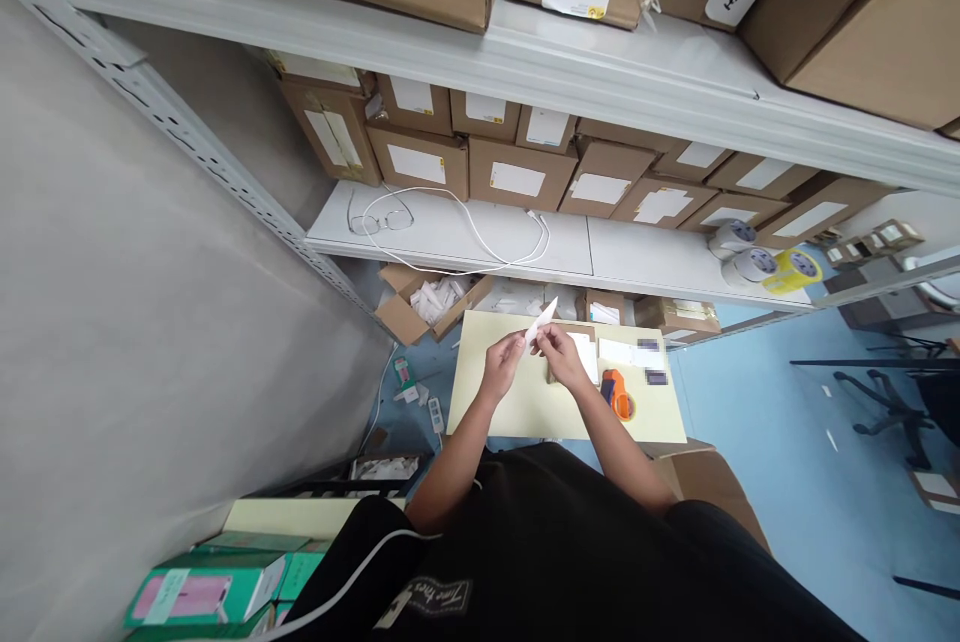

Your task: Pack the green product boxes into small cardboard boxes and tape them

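Observation:
Between my two hands, above the pale yellow table point(495, 411), is a small white folded paper point(542, 319). My left hand point(507, 358) pinches its lower left edge. The fingers of my right hand point(558, 352) close on its lower right side. Under and beyond my right hand lies a small cardboard box, partly hidden, with a white sheet point(585, 354) by it. An orange tape dispenser point(618, 396) rests to the right of my right forearm. Farther right on the table is a white label sheet point(624, 353).
Cardboard boxes point(517, 178) line the shelf ahead, with a white cable point(480, 240) and glasses point(397, 220) in front. Tape rolls point(752, 266) stand at its right end. An open carton point(405, 306) sits beyond the table's left corner. Green boxes point(217, 590) are at lower left.

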Demonstrator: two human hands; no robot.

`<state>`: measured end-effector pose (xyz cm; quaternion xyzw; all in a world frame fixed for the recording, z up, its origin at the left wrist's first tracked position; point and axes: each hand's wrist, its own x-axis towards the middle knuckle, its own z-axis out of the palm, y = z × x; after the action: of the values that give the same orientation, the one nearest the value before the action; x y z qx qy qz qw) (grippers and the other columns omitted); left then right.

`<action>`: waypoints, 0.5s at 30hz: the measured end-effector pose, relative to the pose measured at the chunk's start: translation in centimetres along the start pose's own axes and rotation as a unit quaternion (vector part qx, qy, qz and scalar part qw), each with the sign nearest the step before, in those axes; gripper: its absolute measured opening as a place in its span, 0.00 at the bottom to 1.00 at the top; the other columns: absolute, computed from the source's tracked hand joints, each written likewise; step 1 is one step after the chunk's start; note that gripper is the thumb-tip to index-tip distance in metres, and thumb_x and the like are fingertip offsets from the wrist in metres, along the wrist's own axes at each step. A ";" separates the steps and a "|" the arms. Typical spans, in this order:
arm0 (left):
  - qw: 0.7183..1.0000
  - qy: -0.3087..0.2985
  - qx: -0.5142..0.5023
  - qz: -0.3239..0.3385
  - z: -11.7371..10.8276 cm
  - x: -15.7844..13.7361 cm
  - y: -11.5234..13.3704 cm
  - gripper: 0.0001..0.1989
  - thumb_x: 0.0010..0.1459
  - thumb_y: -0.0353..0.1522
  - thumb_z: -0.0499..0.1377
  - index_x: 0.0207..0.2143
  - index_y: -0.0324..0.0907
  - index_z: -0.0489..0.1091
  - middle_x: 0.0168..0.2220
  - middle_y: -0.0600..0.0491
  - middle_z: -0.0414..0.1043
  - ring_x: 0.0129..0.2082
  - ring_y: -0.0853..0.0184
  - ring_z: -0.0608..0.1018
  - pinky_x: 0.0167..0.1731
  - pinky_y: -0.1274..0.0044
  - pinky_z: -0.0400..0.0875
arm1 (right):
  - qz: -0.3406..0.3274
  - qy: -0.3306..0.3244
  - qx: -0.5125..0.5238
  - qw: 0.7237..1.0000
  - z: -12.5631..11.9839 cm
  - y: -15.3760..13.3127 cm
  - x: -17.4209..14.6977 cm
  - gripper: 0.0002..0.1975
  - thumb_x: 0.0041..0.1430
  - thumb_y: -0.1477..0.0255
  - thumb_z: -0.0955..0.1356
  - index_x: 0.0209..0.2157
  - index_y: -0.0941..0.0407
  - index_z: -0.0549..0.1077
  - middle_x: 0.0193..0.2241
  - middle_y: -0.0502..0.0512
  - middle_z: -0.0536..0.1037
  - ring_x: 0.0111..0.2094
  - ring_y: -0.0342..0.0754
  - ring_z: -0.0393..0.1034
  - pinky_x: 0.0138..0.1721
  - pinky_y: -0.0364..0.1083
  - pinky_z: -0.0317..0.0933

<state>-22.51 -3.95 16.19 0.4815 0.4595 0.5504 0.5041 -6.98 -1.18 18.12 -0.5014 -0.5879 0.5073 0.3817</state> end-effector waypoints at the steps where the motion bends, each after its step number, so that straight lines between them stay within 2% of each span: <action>1: 1.000 -0.001 0.002 0.001 0.0 0.0 -0.1 0.26 0.65 0.52 0.59 0.46 0.39 0.81 0.43 0.45 0.82 0.44 0.59 0.82 0.44 0.73 0.78 | 0.004 0.000 0.000 1.000 0.0 0.2 0.1 0.17 0.64 0.51 0.67 0.35 0.51 0.71 0.31 0.51 0.78 0.32 0.48 0.74 0.36 0.48 0.67; 6: 0.999 0.028 0.034 0.022 -0.2 0.2 -0.7 0.23 0.65 0.49 0.60 0.31 0.40 0.81 0.33 0.49 0.80 0.34 0.65 0.80 0.34 0.77 0.75 | 0.011 -0.014 0.033 0.999 0.6 0.5 0.5 0.19 0.60 0.50 0.70 0.32 0.51 0.69 0.29 0.49 0.75 0.31 0.48 0.74 0.39 0.49 0.69; 10: 0.999 0.024 0.021 0.036 -0.9 0.1 -1.2 0.23 0.64 0.49 0.61 0.28 0.41 0.80 0.34 0.48 0.80 0.36 0.63 0.80 0.39 0.75 0.76 | 0.020 -0.041 0.064 0.997 1.6 0.4 0.7 0.21 0.57 0.47 0.72 0.32 0.50 0.70 0.30 0.50 0.76 0.34 0.50 0.74 0.43 0.50 0.70; 12: 0.999 0.032 0.004 0.020 -1.8 -0.1 -1.8 0.23 0.62 0.50 0.63 0.28 0.41 0.81 0.35 0.48 0.81 0.38 0.61 0.81 0.41 0.73 0.76 | 0.029 -0.059 0.074 0.995 1.9 0.8 1.0 0.22 0.56 0.46 0.73 0.31 0.51 0.71 0.29 0.50 0.77 0.35 0.50 0.74 0.43 0.51 0.71; 13: 0.998 0.056 -0.005 0.003 -2.6 -0.2 -2.1 0.23 0.61 0.51 0.64 0.29 0.40 0.81 0.34 0.48 0.81 0.37 0.61 0.81 0.39 0.73 0.76 | 0.035 -0.065 0.080 0.994 1.9 1.3 1.2 0.22 0.55 0.46 0.74 0.30 0.51 0.71 0.29 0.50 0.77 0.35 0.50 0.74 0.43 0.51 0.71; 15: 0.987 0.154 -0.022 -0.037 -4.8 -0.4 -2.7 0.24 0.58 0.52 0.65 0.30 0.39 0.81 0.29 0.52 0.78 0.32 0.63 0.79 0.33 0.75 0.75 | 0.051 -0.055 0.093 0.993 1.8 2.6 2.0 0.22 0.52 0.48 0.75 0.28 0.52 0.70 0.28 0.49 0.76 0.34 0.48 0.73 0.41 0.49 0.71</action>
<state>-26.93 -4.21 12.94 0.3625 0.5372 0.6090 0.4573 -8.55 0.35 15.08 -0.4640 -0.5317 0.6058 0.3674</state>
